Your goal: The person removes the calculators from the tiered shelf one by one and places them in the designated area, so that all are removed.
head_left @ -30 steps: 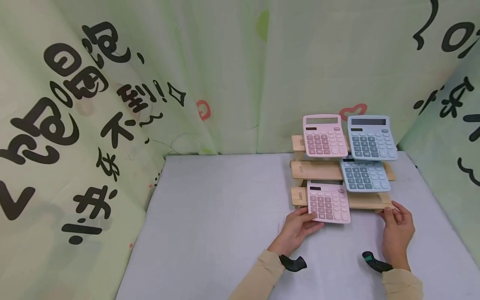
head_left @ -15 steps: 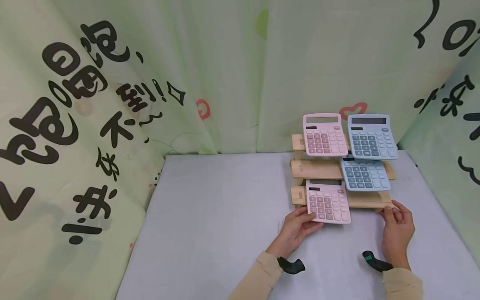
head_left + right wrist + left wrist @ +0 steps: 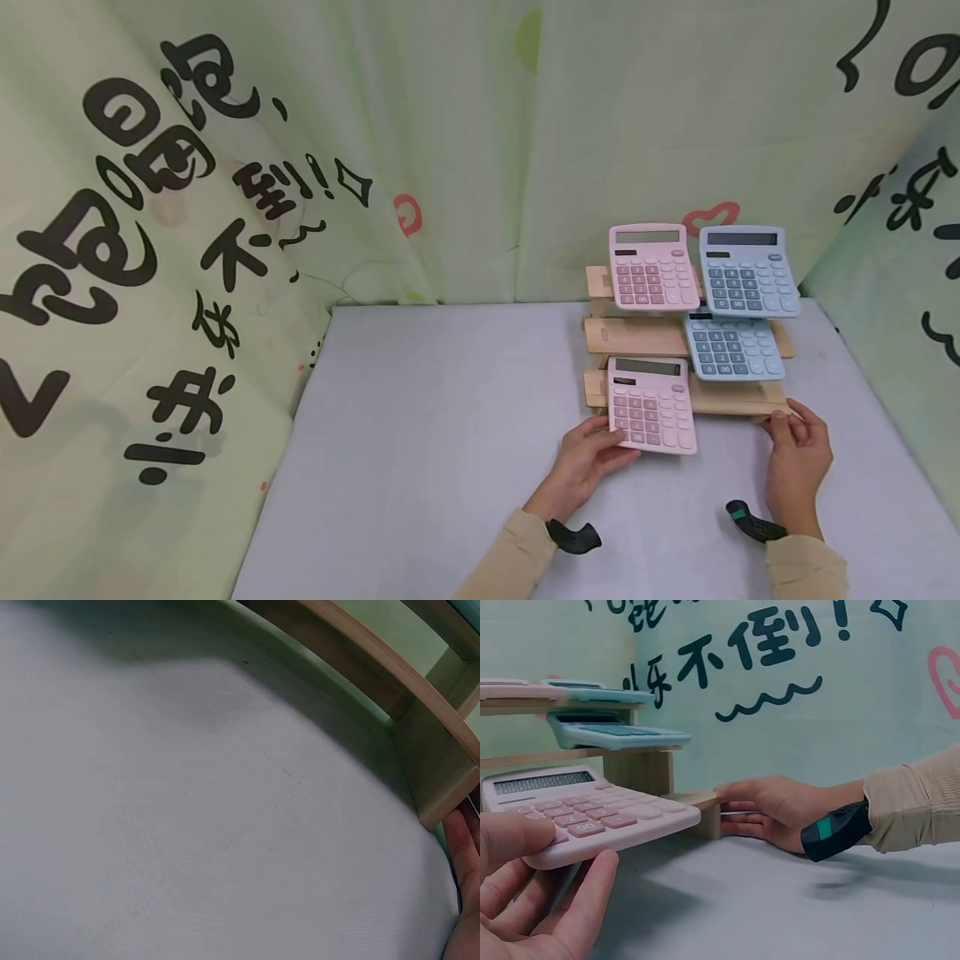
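My left hand pinches a pink calculator at its near left corner, thumb on the keys and fingers underneath. In the left wrist view the pink calculator has its near edge above the table. Behind it is the bottom shelf of a three-tier wooden rack; whether they touch I cannot tell. My right hand grips the rack's near right corner, its thumb at the shelf edge. In the right wrist view, fingers lie beside the rack's wooden end.
On the top shelf sit another pink calculator and a blue calculator. A second blue calculator rests on the middle shelf's right side. The white table meets a printed curtain behind the rack.
The pink calculator in my left hand has shifted slightly left and towards me, and more of its display shows. My left hand moved with it. The right hand keeps its place on the rack.
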`<state>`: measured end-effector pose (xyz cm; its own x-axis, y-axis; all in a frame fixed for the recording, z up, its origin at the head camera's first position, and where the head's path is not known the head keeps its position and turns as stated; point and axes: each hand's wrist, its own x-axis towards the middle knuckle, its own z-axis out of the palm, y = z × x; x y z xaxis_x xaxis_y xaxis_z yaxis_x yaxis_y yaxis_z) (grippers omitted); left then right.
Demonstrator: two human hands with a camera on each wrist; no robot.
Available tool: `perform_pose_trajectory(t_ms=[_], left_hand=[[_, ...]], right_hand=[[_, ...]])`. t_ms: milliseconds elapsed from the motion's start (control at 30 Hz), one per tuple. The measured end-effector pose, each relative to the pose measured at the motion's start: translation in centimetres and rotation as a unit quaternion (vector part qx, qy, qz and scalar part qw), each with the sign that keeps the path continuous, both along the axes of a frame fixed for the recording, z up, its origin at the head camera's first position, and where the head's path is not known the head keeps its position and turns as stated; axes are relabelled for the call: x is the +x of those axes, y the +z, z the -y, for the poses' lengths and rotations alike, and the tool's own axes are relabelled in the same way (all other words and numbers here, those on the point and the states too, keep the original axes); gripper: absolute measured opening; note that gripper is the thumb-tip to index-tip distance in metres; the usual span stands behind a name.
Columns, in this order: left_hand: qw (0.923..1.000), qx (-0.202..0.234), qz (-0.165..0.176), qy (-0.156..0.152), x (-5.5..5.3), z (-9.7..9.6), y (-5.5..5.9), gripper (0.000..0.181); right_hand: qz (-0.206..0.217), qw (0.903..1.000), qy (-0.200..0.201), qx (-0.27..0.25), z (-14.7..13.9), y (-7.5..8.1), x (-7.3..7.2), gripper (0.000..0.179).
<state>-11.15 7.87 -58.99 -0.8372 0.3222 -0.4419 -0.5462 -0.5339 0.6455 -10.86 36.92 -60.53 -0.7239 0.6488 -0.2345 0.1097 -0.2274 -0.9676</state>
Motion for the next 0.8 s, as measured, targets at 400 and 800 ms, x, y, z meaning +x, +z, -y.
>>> perform_pose_trajectory(t_ms=[400,800], left_hand=[[0.9999,-0.006,0.001,-0.014,0.3,1.1,0.3,0.034],[0.9987,-0.037,-0.028,-0.022,1.0,3.7,0.3,0.035]], right_hand=[[0.005,0.9999,0.004,0.011,0.0,-0.1,0.0,0.046],[0.0,0.9999,0.004,0.01,0.0,-0.3,0.2,0.045]])
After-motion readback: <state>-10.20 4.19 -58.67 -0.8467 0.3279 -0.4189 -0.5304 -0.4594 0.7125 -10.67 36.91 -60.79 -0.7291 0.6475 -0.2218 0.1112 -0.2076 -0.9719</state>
